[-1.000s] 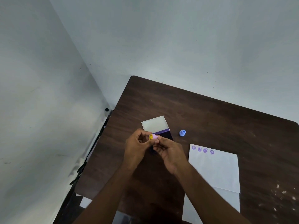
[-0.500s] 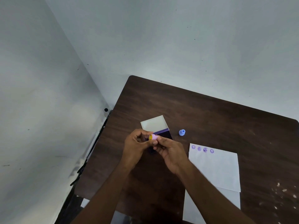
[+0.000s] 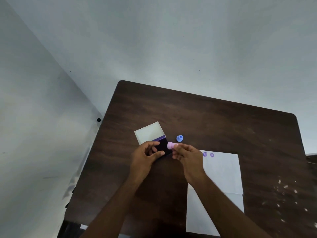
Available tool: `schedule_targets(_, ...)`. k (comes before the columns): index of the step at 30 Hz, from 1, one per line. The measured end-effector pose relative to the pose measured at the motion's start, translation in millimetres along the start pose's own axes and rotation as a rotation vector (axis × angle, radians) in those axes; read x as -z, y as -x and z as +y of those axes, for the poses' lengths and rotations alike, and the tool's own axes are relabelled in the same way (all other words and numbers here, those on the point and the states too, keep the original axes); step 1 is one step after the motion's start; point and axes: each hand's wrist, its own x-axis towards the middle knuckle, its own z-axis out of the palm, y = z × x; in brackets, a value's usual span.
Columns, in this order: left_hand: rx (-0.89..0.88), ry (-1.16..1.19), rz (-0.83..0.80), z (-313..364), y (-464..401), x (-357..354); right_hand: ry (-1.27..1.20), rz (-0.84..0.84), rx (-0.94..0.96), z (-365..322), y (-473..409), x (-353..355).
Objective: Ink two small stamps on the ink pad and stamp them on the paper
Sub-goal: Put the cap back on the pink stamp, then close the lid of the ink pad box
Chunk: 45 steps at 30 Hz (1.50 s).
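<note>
My right hand [image 3: 187,158] pinches a small pink stamp [image 3: 170,145] at its fingertips, just above the right edge of the dark purple ink pad [image 3: 163,144]. The pad's white lid [image 3: 149,133] lies open behind it. My left hand [image 3: 146,156] hovers over the pad's left part with its fingers apart and nothing in them. A small blue stamp [image 3: 179,138] stands on the table just right of the pad. White paper [image 3: 223,170] lies to the right, with purple stamp marks [image 3: 208,154] along its top edge; my right hand hides part of that row.
The dark wooden table [image 3: 205,117] sits in a corner between two pale walls. A second white sheet [image 3: 202,213] lies under the first, near the front edge. White specks [image 3: 283,191] dot the table's right side.
Both hands held the pink stamp together; now my left hand has let go and the right hand alone holds it, shifted slightly right over the pad's edge.
</note>
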Motion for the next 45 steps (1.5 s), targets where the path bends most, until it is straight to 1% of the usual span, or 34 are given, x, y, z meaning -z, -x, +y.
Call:
schedule_targets(3, 0.047, -0.062, -0.051, 2.1, -6.0, -24.4, 0.271, 0.193, 0.149, -2.7, -11.4, 21.0)
schedule_targets(6, 0.052, -0.225, -0.031, 4.8, -14.4, -48.3, 0.470, 0.278, 0.257, -6.5, -24.9, 36.5)
schedule_targets(11, 0.088, -0.428, -0.002, 15.8, -28.8, -84.4, 0.648, 0.250, 0.349, -7.7, -45.7, 47.6)
schedule_targets(13, 0.112, -0.487, -0.026, 20.1, -33.4, -94.9, 0.701, 0.250, 0.388, -5.3, -52.1, 49.8)
schedule_targets(15, 0.129, -0.487, -0.077, 23.5, -39.8, -102.5, 0.748, 0.253, 0.428, -2.3, -56.9, 51.5)
schedule_targets(17, 0.214, -0.568, -0.088, 25.5, -43.3, -107.6, 0.780, 0.226, 0.428, -0.2, -61.8, 52.5)
schedule_targets(18, 0.202, -0.576, -0.077, 25.4, -42.3, -108.1, 0.797, 0.209, 0.421, 0.1, -63.9, 52.3)
schedule_targets(20, 0.049, -0.461, -0.057, 23.4, -36.2, -108.6, 0.829, 0.186, 0.419, -0.1, -66.7, 50.9)
schedule_targets(21, 0.013, -0.431, -0.058, 20.8, -33.2, -107.6, 0.839, 0.179, 0.423, -0.4, -67.8, 50.4)
schedule_targets(22, 0.054, -0.482, -0.085, 20.9, -36.6, -110.4, 0.846, 0.175, 0.421, -0.8, -68.7, 49.8)
schedule_targets(24, 0.296, -0.668, -0.154, 18.3, -49.2, -118.1, 0.864, 0.167, 0.383, -1.5, -70.4, 48.2)
schedule_targets(25, 0.395, -0.705, -0.155, 17.4, -55.5, -121.5, 0.884, 0.159, 0.357, -1.7, -71.9, 47.3)
schedule_targets(26, 0.426, -0.720, -0.162, 15.0, -57.9, -122.2, 0.908, 0.149, 0.332, -2.1, -73.9, 46.7)
schedule_targets(27, 0.420, -0.723, -0.185, 16.4, -57.7, -121.4, 0.928, 0.139, 0.309, -2.4, -75.6, 46.1)
schedule_targets(28, 0.357, -0.690, -0.192, 15.8, -56.0, -119.0, 0.941, 0.131, 0.294, -2.9, -77.0, 45.2)
schedule_targets(30, 0.107, -0.475, -0.089, 10.1, -43.6, -112.9, 0.941, 0.131, 0.302, -2.3, -77.0, 45.7)
schedule_targets(31, 0.025, -0.390, -0.034, 9.6, -37.0, -107.7, 0.933, 0.135, 0.324, -2.1, -75.6, 46.2)
schedule_targets(32, 0.021, -0.370, 0.002, 9.6, -34.0, -104.0, 0.922, 0.142, 0.352, -1.6, -73.4, 46.7)
schedule_targets(34, 0.115, -0.360, 0.045, 8.2, -32.9, -95.8, 0.880, 0.164, 0.418, -1.3, -68.0, 47.1)
schedule_targets(37, 0.172, -0.170, 0.088, 5.2, -36.6, -73.3, 0.730, 0.225, 0.488, -9.8, -60.0, 42.8)
schedule_targets(39, 0.191, -0.113, 0.150, 1.1, -37.1, -52.5, 0.668, 0.235, 0.535, -18.0, -57.8, 36.3)
schedule_targets(42, 0.221, -0.087, 0.270, -7.9, -39.2, -21.9, 0.688, 0.171, 0.643, -30.9, -55.2, 13.8)
schedule_targets(45, 0.272, -0.048, 0.334, -18.5, -38.8, -1.8, 0.765, 0.023, 0.766, -40.0, -51.3, -14.6)
